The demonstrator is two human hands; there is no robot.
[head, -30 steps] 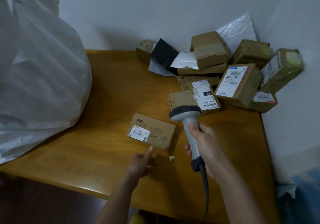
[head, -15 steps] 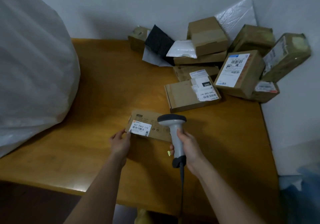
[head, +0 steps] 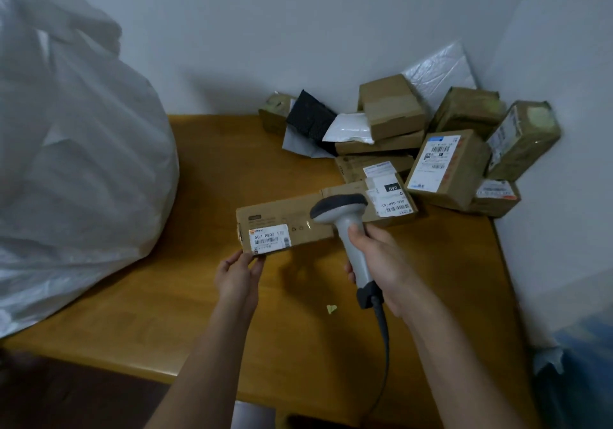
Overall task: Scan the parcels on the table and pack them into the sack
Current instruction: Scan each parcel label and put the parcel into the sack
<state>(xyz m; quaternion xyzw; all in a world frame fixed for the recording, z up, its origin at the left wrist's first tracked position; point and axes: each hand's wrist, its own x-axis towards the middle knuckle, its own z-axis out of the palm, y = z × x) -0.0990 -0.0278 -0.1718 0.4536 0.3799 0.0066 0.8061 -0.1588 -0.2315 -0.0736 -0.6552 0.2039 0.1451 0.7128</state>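
A flat brown cardboard parcel (head: 285, 223) with a white barcode label is lifted off the wooden table (head: 212, 296). My left hand (head: 237, 274) pinches its near left corner, just under the label. My right hand (head: 378, 262) grips the handle of a grey barcode scanner (head: 341, 216), whose dark head sits over the parcel's right end. A big white sack (head: 76, 169) bulges on the table's left side. Several more brown parcels (head: 444, 163) lie piled in the far right corner.
A black pouch (head: 310, 118) and white mailers (head: 351, 130) lie among the pile against the wall. A small yellow scrap (head: 331, 309) sits on the table near my right wrist. The scanner cable hangs over the table's front edge. A wall closes the right side.
My left hand has taken hold of the flat parcel and raised it off the table, tilting its label up. The scanner in my right hand has stayed close over the parcel.
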